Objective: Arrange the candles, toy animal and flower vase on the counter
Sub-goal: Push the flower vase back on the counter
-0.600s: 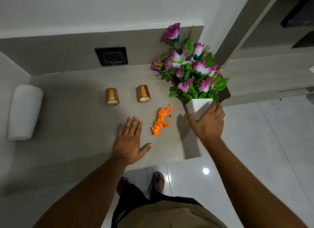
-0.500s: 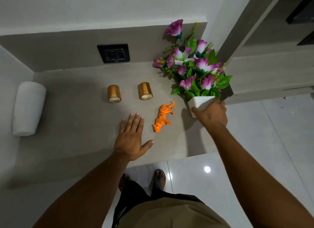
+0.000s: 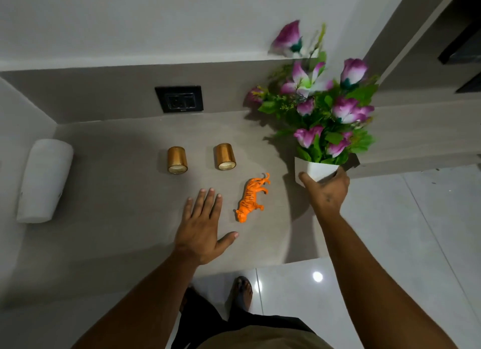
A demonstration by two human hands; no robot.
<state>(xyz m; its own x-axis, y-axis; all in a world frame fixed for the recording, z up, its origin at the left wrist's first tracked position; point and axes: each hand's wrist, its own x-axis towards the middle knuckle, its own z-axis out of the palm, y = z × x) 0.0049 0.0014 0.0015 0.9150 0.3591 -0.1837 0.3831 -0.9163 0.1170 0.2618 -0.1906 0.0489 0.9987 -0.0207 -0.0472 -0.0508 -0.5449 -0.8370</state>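
A white vase full of purple flowers and green leaves sits at the right end of the grey counter. My right hand is wrapped around its base from the near side. Two gold candles stand side by side in the middle of the counter. An orange toy tiger lies on its side in front of the right candle. My left hand rests flat on the counter with fingers spread, just left of the tiger and not touching it.
A white roll-shaped object lies at the counter's left end. A black wall socket is set in the backsplash behind the candles. The counter's right edge is beside the vase; glossy floor tiles and my feet show below.
My right hand has carried the vase to the right and a little away from me, and the flowers are blurred from the motion. My left hand, the candles and the tiger have stayed put.
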